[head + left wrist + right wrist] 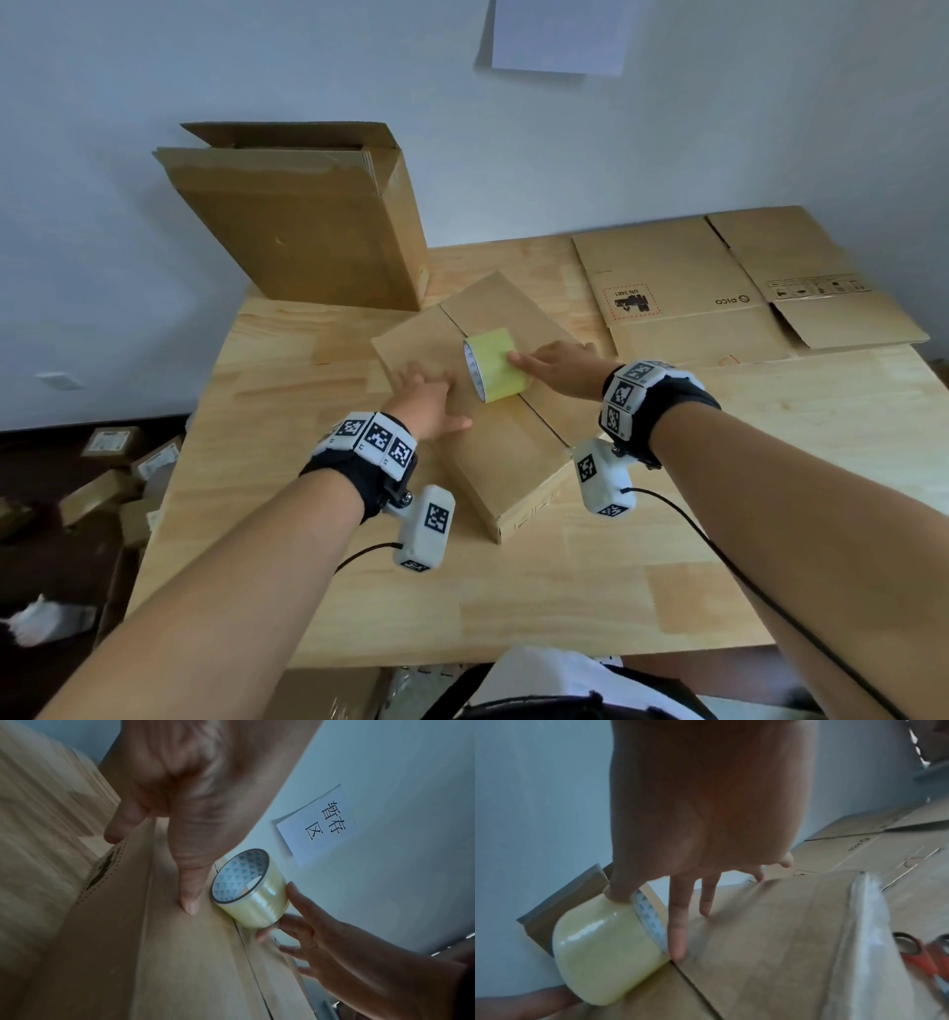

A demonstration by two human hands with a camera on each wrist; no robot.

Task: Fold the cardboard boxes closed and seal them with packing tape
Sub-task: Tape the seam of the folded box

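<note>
Tabletop (616, 580) of pale wood fills most of the head view, its near stretch bare between the forearms and its left edge dropping to a dark floor strewn with small packages (110, 478). An open cardboard box (308, 226) stands tilted against the wall at the far left corner. Flattened cartons (729, 288) lie along the far right edge, just beside the work.

The closed box (513, 452) sits mid-table, turned diagonally: its long axis runs from the far left corner area toward the near right, and one corner points at the person. Its centre seam (544, 421) follows that same axis. Bare wood shows on its left and in front of its near corner.

The left hand (429, 406) lies flat on the box's left flap, fingers straight and spread, pressing down just beside the roll. The right hand (557, 367) reaches in from the right, fingers extended, thumb on top of the roll and index finger (677, 931) along its side; the other fingertips touch the cardboard.

The tape roll (495, 365), pale yellow, stands on its rim over the seam between the hands, its open core facing left toward the left hand.

Red-handled scissors (921, 957) lie off the box's edge in the right wrist view.
</note>
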